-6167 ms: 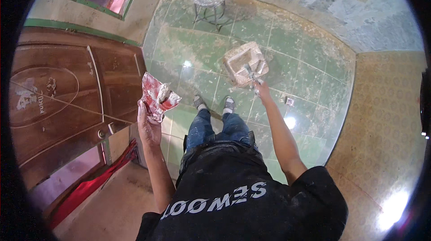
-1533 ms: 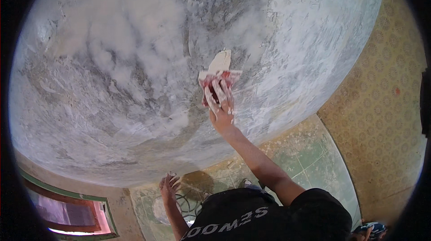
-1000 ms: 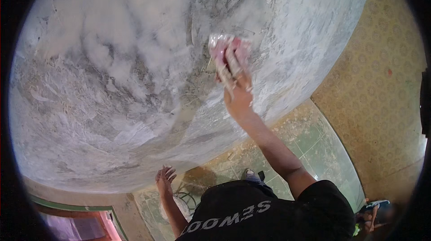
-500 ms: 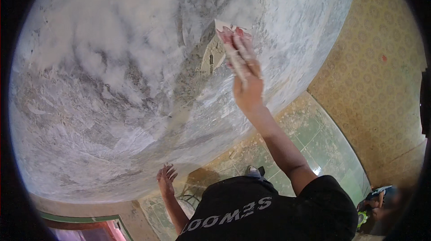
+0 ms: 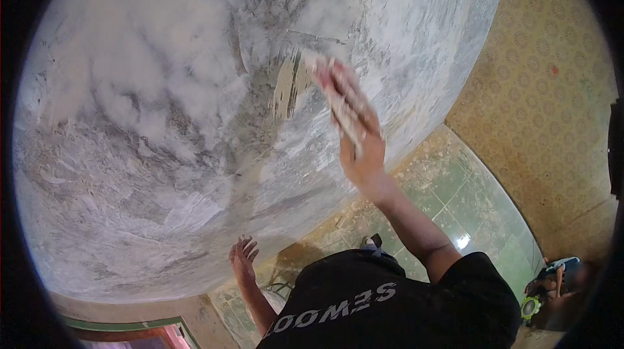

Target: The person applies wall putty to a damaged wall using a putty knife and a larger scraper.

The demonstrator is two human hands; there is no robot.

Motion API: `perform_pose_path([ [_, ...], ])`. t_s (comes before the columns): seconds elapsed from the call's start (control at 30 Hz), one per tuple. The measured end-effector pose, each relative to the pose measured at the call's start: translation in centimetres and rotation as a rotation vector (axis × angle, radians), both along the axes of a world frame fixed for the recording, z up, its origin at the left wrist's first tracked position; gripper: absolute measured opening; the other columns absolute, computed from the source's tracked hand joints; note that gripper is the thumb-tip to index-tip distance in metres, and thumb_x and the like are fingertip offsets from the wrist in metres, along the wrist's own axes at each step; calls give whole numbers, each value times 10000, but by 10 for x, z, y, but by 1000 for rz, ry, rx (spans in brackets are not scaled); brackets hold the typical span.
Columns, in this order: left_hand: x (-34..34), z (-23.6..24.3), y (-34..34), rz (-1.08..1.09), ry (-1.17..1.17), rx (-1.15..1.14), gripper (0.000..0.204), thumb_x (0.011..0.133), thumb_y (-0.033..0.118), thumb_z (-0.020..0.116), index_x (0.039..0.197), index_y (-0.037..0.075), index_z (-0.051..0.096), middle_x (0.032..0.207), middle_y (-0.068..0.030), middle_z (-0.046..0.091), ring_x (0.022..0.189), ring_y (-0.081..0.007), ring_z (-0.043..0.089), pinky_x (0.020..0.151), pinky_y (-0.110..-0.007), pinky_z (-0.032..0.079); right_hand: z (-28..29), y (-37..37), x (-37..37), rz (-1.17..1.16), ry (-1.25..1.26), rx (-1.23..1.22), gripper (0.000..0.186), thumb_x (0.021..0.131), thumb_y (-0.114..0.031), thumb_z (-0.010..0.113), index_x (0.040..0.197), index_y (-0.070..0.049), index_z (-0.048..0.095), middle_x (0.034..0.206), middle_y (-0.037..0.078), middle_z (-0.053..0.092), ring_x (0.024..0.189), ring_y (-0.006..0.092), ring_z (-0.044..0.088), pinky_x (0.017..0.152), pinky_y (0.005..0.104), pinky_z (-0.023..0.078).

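My right hand (image 5: 361,144) is closed on a putty knife (image 5: 309,60) with a pale blade and a handle smeared in white. Motion blurs the blade, which lies at or close to the grey, patchy wall (image 5: 195,209); whether it touches cannot be made out. Just left of the blade, a streaked beige patch of wet putty (image 5: 286,89) shows on the wall. Lower down, my left hand (image 5: 243,256) hangs near the wall's bottom with its fingers apart, holding nothing.
Green floor tiles (image 5: 448,202), spotted with pale residue, run along the wall's foot. A yellow-brown patterned wall (image 5: 546,108) stands at right. A person (image 5: 556,279) sits low at far right beside a green round object (image 5: 530,308). A green-framed opening (image 5: 123,325) is at lower left.
My right hand has moved slightly downward with the putty knife. The putty patch on the wall now looks longer and more streaked. My left hand stays open in nearly the same place.
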State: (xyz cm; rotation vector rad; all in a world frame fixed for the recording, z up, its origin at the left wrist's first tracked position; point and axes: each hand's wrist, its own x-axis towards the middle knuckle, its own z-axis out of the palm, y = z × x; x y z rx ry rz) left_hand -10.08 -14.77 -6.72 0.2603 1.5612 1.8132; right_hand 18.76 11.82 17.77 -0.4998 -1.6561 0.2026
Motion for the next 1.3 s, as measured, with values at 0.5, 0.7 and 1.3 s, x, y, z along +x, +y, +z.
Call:
perform_pose_path([
  [0.5, 10, -7, 1, -13, -22, 3, 354, 944, 288, 611, 1161, 16, 542, 1085, -156, 662, 934, -273, 671, 740, -376, 549, -25, -32, -5, 336, 38, -257, 537, 826, 63, 499, 1337, -96, 553, 1476, 156, 404, 1340, 377, 409, 1101, 451, 364],
  [0.7, 16, 4, 12, -34, -4, 38, 340, 938, 297, 620, 1133, 24, 567, 1075, -152, 666, 913, -267, 670, 742, -375, 551, 21, 24, -16, -164, -109, 149, 589, 812, 69, 517, 1374, -106, 513, 1474, 148, 410, 1337, 369, 416, 1102, 435, 361],
  [1.3, 8, 9, 29, -106, 65, 11, 445, 935, 350, 608, 1217, 13, 542, 1133, -162, 650, 943, -285, 656, 766, -391, 523, 62, 24, 4, -182, -120, 243, 526, 833, 74, 508, 1309, -135, 589, 1419, 94, 493, 1315, 301, 461, 1057, 399, 434],
])
